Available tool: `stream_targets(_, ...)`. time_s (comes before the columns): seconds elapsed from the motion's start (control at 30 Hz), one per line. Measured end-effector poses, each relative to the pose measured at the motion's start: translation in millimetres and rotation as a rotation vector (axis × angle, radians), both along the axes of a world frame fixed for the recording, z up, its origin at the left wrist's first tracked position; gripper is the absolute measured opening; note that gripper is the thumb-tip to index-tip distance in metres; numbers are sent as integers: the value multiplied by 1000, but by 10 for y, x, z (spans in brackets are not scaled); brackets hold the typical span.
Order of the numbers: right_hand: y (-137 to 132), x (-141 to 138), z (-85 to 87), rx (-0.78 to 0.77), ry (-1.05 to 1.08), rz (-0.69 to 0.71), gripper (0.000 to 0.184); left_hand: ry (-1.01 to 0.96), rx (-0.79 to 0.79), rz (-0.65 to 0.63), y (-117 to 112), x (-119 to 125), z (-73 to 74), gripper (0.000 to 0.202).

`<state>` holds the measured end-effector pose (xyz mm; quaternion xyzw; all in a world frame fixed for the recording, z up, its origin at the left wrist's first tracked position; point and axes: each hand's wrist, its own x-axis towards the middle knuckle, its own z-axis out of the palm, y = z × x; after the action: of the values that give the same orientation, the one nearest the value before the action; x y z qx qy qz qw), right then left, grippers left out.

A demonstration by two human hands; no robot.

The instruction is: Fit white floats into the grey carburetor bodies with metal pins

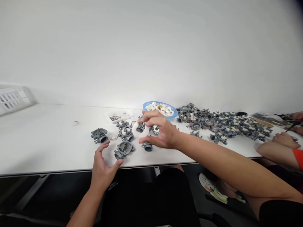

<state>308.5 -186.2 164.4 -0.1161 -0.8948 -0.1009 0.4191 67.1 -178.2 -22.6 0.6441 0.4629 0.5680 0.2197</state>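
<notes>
Got black sleeve [281, 212] closest to lens, bottom right. Pinching white curved piece [135, 129], kinda blurry tbh, in right hand [163, 131], up above table [59, 145]. Holding left hand [101, 165] spread in loose curve, just beside grey metal body [124, 148], lower and left of white curved piece. Spotting blue basket [175, 113] beyond right hand.

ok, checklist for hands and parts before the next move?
1. Right hand has the C-shaped white part: ok, pinched between thumb and fingers.
2. Left hand open: ok, thumb and fingers spread.
3. Left thumb touching the nearest metal body: cannot tell.
4. Blue basket stocked: ok, white parts inside.
5. Co-worker's hand away from both hands: ok, far right.
6. No stray pieces: not ok, small pale piece lies apart at left.
</notes>
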Motion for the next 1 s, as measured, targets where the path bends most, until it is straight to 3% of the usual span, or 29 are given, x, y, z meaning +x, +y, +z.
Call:
stream_targets(0.1,-160,-124,-57,25,-22,69,41,-71,235,54,-116,-28,86,64)
stream_targets(0.2,-307,-206,-70,74,-55,112,35,-202,350,-87,-371,-1,309,45)
stream_targets(0.3,-398,-241,-56,147,-124,124,32,-333,230,-336,-637,84,590,35)
stream_targets(0.43,-436,-243,-61,178,-169,118,28,-449,11,-444,-774,167,831,38)
stream_targets(0.73,-460,-243,-101,205,-126,101,26,-474,-61,-508,-735,192,900,18)
stream_targets(0.87,-475,-252,-177,156,-55,56,35,-457,22,-392,-741,198,850,17)
stream_targets(1.0,-532,-253,-252,-40,38,-39,58,-415,183,-276,-709,205,778,25)
